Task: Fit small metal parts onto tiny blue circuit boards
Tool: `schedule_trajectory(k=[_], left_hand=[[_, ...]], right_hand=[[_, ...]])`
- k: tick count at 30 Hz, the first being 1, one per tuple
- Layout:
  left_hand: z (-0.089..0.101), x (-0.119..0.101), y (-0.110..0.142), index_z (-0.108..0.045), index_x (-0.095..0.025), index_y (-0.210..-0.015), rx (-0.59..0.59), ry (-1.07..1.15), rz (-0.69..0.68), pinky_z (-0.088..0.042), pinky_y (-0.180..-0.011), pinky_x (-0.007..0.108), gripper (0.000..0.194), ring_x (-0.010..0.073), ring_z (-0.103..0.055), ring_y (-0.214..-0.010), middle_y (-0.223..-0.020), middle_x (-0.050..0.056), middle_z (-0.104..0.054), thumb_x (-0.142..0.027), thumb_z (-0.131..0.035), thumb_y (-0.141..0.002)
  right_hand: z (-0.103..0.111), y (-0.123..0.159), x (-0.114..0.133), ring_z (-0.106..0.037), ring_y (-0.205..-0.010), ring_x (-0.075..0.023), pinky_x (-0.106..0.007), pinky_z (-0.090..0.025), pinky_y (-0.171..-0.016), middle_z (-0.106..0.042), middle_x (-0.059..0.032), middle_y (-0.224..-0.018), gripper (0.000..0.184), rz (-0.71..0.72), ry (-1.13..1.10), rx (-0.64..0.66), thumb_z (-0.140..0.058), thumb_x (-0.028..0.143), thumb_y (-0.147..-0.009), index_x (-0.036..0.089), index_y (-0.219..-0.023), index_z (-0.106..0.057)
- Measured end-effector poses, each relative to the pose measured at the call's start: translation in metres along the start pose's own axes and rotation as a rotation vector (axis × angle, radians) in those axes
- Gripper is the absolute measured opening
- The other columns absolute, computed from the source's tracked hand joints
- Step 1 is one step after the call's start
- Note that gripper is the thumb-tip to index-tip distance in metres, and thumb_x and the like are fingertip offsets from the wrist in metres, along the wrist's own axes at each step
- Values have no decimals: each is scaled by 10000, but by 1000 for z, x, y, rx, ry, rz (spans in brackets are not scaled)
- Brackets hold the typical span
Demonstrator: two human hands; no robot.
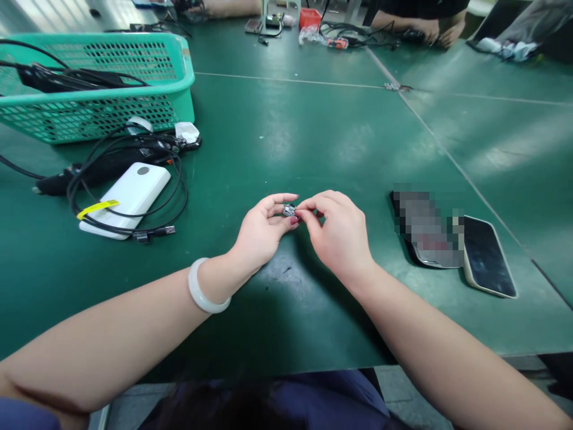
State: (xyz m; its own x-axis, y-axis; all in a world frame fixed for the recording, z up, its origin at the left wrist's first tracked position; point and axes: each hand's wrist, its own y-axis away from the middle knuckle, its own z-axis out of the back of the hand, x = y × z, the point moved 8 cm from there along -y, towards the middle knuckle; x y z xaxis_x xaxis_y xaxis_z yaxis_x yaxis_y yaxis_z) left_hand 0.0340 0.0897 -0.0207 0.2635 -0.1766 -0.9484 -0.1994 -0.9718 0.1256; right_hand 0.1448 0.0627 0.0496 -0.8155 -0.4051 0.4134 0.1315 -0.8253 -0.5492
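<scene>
Two hands, left [264, 230] and right [338, 236], pinch one small metallic piece [289, 210] between nearly closed fingertips.

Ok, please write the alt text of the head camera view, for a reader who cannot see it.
Two bare hands, left and right, hold a small metallic part over a green table. A teal basket and white power bank lie left; a phone lies right.
</scene>
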Motion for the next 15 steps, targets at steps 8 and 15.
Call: schedule_trajectory(k=[8, 15], left_hand=[[3, -3, -1, -608, -161, -1011, -16, -52, -75, -531, -848, 271, 297, 91, -653, -802, -871, -1, -659, -70, -674, -736], [2, -5, 0, -613, -160, -963, -5, -66, -86, -534, -865, 302, 252, 113, -660, -824, -887, 10, -669, -93, -688, -731]], right_hand=[[-1, 1, -3, -602, -736, -156, -302, -473, -709, -693, -14, -781, 91, -67, -33, 12, -629, 165, -840, 189, -771, -683], [2, 0, -2, -613, -709, -152, -303, -481, -697, -698, -9, -751, 78, -67, -41, -3, -659, 176, -819, 196, -762, -708]])
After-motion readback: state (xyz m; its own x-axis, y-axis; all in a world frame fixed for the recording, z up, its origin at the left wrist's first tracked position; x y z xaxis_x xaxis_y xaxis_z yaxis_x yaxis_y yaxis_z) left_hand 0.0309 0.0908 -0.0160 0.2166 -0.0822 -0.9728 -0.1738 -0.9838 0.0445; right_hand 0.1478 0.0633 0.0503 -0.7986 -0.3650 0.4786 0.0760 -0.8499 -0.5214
